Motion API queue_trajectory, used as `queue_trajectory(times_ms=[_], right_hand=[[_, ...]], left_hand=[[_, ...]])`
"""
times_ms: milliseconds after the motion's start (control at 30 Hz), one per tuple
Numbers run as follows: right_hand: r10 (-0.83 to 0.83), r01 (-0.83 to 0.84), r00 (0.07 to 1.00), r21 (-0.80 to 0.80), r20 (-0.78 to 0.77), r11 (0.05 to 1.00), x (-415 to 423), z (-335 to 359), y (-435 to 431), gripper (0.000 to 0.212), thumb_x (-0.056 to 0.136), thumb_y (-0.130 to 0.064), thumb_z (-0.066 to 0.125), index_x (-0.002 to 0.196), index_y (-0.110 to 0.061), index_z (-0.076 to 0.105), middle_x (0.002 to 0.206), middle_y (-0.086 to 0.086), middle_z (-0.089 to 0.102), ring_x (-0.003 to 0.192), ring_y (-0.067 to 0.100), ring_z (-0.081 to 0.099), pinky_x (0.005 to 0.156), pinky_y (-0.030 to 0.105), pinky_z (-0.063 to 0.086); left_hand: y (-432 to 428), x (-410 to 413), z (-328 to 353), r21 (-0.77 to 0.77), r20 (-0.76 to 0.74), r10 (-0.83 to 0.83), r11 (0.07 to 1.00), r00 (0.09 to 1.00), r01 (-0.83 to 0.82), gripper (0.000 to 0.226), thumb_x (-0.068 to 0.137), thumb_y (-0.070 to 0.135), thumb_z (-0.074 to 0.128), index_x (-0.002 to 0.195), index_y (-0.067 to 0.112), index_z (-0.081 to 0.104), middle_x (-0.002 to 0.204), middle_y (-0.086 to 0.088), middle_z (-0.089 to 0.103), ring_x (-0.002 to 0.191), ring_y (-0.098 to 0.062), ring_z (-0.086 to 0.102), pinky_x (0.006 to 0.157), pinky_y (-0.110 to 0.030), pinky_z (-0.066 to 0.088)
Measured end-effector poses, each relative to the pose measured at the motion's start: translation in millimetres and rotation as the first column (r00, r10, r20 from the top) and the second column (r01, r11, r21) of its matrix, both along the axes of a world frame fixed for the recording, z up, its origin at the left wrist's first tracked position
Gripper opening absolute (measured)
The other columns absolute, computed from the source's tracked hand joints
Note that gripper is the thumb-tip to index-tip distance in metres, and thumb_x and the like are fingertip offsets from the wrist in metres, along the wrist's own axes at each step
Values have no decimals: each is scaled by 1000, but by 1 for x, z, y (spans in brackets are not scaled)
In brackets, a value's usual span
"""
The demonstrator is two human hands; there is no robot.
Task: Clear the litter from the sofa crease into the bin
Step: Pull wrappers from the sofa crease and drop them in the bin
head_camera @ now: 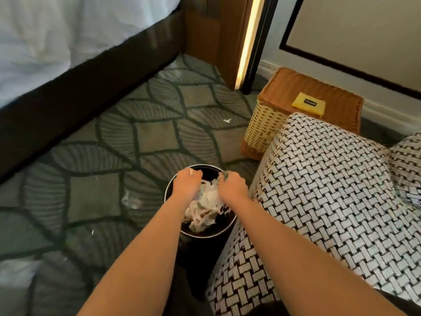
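Lying between left hand [187, 182] and right hand [232, 187] — litter [208, 201] (white) inside bin [197, 236].

A bedroom, seemingly in a hotel: a bed [57, 42] with white linen on a dark base, patterned carpet [159, 124], an upholstered sofa [319, 190], a wicker hamper [264, 126] and a lit strip [250, 42] along wooden panelling.

Both arms are bare and reach forward and down, converging so the hands sit close side by side without touching. The left forearm [152, 247] runs up from the lower left, and the right forearm [284, 242] comes in from the lower right. The left hand [188, 182] shows its back, knuckles up and fingers curled down. Just to its right, the right hand [232, 185] is posed alike, fingers bent under. Whether either hand grips anything is hidden beneath it.
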State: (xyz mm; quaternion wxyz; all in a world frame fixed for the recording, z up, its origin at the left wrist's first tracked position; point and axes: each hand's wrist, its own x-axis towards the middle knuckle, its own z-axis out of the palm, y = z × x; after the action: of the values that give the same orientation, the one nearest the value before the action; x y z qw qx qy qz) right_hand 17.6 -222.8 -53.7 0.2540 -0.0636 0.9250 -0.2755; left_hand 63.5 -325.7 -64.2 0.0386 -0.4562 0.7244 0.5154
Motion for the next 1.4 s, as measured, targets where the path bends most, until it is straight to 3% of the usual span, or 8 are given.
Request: queue_trajectory(times_ms=[167, 300, 467, 700, 800, 1000, 1300, 1400], right_hand=[[-80, 92, 990, -99, 119, 991, -11, -35, -14, 34, 96, -28, 43, 112, -3, 59, 114, 17, 61, 108, 34, 55, 84, 33, 43], [16, 8, 963, -88, 269, 996, -9, -43, -19, 38, 92, -33, 48, 120, -8, 55, 121, 12, 58, 113, 30, 53, 85, 30, 41], [58, -37, 974, -96, 220, 995, -7, -26, -3, 35, 95, -21, 49, 128, -10, 50, 130, 6, 54, 108, 21, 57, 70, 18, 44], [145, -117, 981, -202, 128, 972, 4, 24, 25, 30, 91, -9, 48, 119, -9, 58, 120, 6, 60, 95, 14, 58, 80, 19, 41], [172, -149, 981, -214, 93, 965, 7, 52, 43, 26, 91, -9, 48, 113, -9, 63, 120, 8, 60, 112, 21, 55, 92, 28, 43], [177, -157, 983, -276, 51, 948, 21, 105, 89, 24, 93, -12, 45, 103, -1, 64, 105, 16, 66, 102, 30, 61, 90, 40, 48], [249, -285, 948, -185, -196, 941, 44, 187, 186, 27, 95, -19, 42, 113, -12, 60, 109, 7, 64, 101, 21, 59, 92, 37, 48], [211, -264, 940, -178, -270, 948, 53, 206, 227, 25, 94, -17, 42, 112, -14, 60, 105, 7, 65, 97, 20, 61, 92, 41, 47]], left_hand=[[-4, -15, -37, 12, 96, -221, 975, 971, 221, 38, 95, 28, 43, 59, 13, 44, 69, -6, 50, 81, -27, 52, 73, -32, 38], [-3, -18, -45, 14, 127, -279, 960, 952, 279, 35, 97, 29, 38, 104, 6, 62, 121, -17, 58, 121, -35, 45, 106, -43, 32], [0, -7, -33, -66, 113, -247, 965, 962, 255, 28, 97, 25, 39, 96, 8, 61, 98, -11, 62, 100, -30, 55, 81, -33, 39], [19, 17, 7, -132, 5, -268, 955, 963, 266, 20, 95, 21, 43, 93, 8, 59, 90, -5, 58, 90, -23, 54, 80, -32, 42], [29, 29, 30, -182, 19, -346, 921, 938, 344, 24, 96, 22, 44, 105, 9, 61, 100, -5, 62, 90, -16, 51, 76, -25, 35], [55, 48, 101, -263, 15, -467, 851, 884, 454, 29, 95, 22, 40, 106, 7, 62, 106, -12, 65, 95, -29, 60, 75, -33, 46], [135, 51, 204, -323, 44, -776, 585, 629, 744, 38, 95, 37, 39, 122, 15, 55, 123, -4, 59, 107, -21, 60, 95, -38, 46], [172, 56, 226, -340, -9, -836, 519, 549, 784, 36, 96, 39, 39, 119, 17, 55, 114, -3, 63, 91, -18, 65, 83, -35, 52]])
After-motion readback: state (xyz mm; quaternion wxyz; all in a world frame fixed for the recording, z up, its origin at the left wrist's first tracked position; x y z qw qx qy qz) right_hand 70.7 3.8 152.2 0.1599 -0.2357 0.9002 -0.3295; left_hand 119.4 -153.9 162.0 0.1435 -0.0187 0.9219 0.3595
